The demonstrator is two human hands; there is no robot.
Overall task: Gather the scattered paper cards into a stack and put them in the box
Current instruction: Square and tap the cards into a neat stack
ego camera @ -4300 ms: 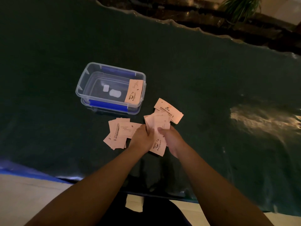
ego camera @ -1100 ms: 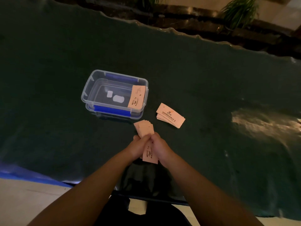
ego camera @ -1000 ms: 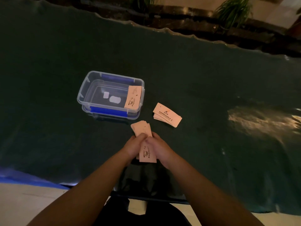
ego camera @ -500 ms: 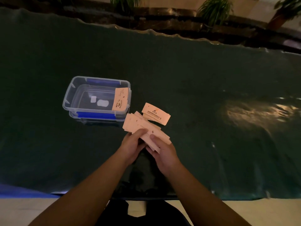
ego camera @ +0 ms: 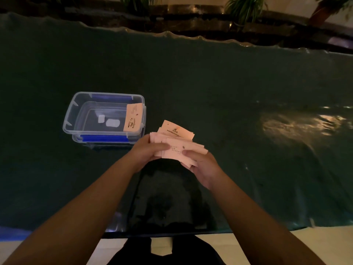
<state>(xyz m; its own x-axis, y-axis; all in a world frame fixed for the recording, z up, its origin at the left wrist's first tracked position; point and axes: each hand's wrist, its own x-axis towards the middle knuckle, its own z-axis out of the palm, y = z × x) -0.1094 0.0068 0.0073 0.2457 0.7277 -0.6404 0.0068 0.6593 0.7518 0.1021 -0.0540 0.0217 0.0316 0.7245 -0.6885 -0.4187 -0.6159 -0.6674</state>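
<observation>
A loose stack of pale pink paper cards (ego camera: 176, 149) lies crosswise between my two hands, just above the dark green table. My left hand (ego camera: 146, 152) grips the stack's left end. My right hand (ego camera: 200, 165) holds its right end from below, thumb on top. A small pile of the same cards (ego camera: 177, 130) lies on the table right behind the held stack, partly hidden by it. The clear plastic box (ego camera: 76, 109) with blue clips stands to the left, open. One pink card (ego camera: 133, 117) leans against its right inner wall.
The dark green cover (ego camera: 210, 83) spans the whole table, with a wavy far edge and a bright glare patch (ego camera: 305, 123) on the right. Potted plants (ego camera: 244, 6) and a dark ledge stand beyond it. The near table edge is close to my body.
The scattered cards on the left were gathered into my hands. The stack has turned from upright to crosswise, and both hands have moved it up toward the small pile.
</observation>
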